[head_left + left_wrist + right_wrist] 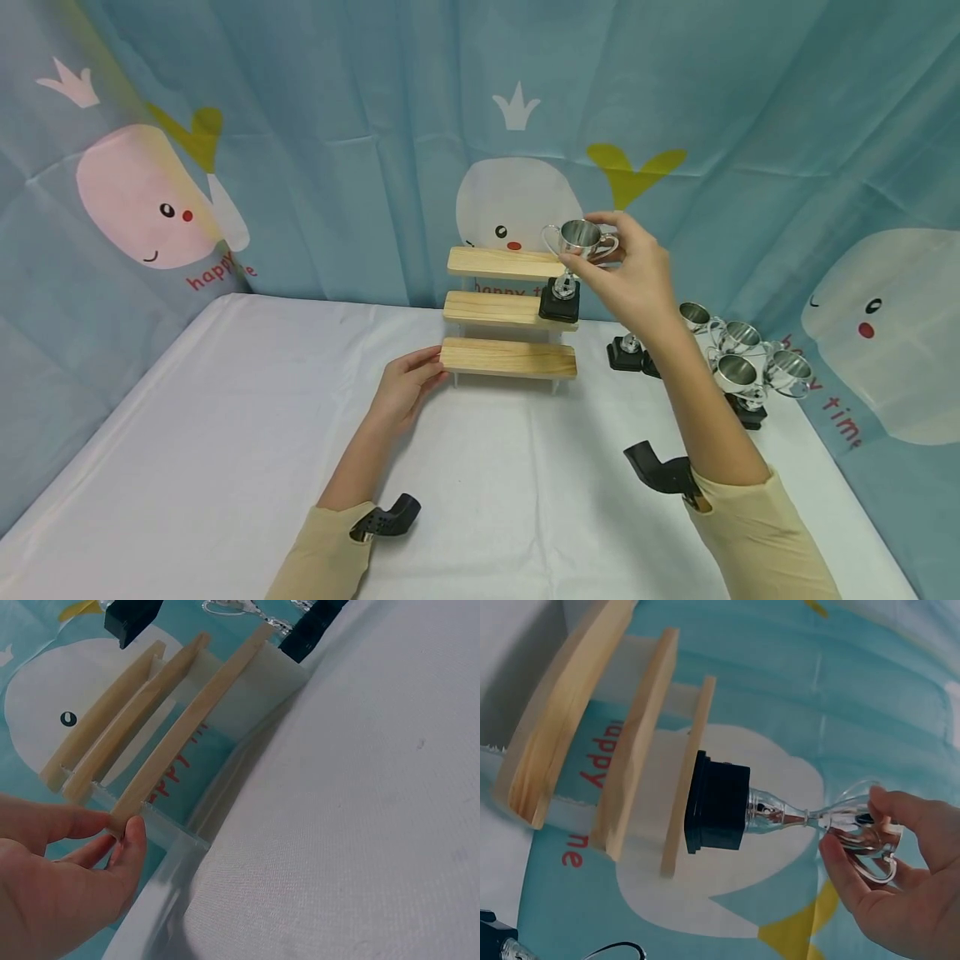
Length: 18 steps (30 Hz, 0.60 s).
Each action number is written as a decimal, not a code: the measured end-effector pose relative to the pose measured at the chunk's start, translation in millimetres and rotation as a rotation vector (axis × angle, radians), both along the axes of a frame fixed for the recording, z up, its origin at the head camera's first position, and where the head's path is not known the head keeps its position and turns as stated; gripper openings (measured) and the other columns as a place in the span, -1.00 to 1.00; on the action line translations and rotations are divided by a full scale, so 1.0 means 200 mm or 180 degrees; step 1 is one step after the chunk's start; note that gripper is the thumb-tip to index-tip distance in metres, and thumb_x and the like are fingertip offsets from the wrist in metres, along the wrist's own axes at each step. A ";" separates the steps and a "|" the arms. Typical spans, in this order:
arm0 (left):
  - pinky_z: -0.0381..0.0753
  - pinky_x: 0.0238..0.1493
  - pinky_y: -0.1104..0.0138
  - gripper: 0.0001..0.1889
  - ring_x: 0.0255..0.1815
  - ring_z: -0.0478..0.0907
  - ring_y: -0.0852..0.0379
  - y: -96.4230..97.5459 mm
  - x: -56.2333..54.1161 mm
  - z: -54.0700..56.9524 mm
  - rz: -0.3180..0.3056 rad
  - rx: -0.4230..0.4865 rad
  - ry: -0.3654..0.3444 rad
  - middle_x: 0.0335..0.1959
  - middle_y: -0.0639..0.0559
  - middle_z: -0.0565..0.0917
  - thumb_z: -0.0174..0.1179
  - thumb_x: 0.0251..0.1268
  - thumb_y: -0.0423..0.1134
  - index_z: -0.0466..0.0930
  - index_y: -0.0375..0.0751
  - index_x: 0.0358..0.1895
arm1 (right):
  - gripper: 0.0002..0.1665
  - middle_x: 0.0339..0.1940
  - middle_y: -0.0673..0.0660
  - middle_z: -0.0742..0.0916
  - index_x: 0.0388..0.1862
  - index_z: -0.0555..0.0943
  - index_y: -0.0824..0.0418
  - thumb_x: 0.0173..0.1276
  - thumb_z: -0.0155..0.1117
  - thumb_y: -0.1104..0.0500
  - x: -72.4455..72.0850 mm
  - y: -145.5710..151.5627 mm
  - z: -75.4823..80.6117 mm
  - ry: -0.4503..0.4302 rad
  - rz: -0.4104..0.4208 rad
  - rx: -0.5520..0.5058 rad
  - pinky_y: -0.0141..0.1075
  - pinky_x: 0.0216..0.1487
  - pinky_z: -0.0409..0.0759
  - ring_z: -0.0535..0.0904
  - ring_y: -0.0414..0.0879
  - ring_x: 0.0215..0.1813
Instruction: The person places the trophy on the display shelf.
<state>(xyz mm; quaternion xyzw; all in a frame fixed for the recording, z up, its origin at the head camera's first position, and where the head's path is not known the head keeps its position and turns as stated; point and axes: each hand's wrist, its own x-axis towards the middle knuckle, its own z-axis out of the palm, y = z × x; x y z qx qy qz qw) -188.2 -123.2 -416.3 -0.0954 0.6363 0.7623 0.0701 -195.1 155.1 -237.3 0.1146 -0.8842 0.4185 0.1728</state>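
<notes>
My right hand grips a small silver trophy cup by its bowl, thumb in front and fingers behind. The trophy has two handles and a black square base. In the head view it is upright at the right end of a three-tier wooden display stand. The right wrist view shows its base close by the top board; whether they touch I cannot tell. My left hand pinches the left end of the stand's lowest board between thumb and fingers.
Several more silver trophies with black bases stand grouped on the right of the white-covered table. Behind the stand hangs a blue curtain with whale prints. Clear side supports hold the boards.
</notes>
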 end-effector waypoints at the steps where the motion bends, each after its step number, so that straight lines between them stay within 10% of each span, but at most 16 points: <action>1: 0.73 0.11 0.49 -0.54 0.18 0.61 0.05 0.00 0.00 0.00 0.0000 -0.0002 0.0004 0.41 -0.35 0.48 0.04 0.61 -0.51 0.37 -0.51 0.49 | -0.31 0.15 0.24 0.72 0.47 0.49 0.25 0.45 0.50 0.11 -0.01 -0.01 0.00 -0.0011 0.0011 -0.0018 -0.23 -0.07 0.67 0.72 0.15 0.02; 18: 0.73 0.13 0.49 -0.54 0.23 0.60 0.02 -0.01 0.00 0.00 -0.0002 0.0005 -0.0035 0.44 -0.36 0.47 0.04 0.63 -0.49 0.38 -0.49 0.50 | -0.30 0.20 0.26 0.70 0.50 0.48 0.23 0.46 0.48 0.12 -0.12 -0.08 0.04 -0.0067 0.0183 -0.0171 -0.24 -0.04 0.69 0.71 0.15 0.05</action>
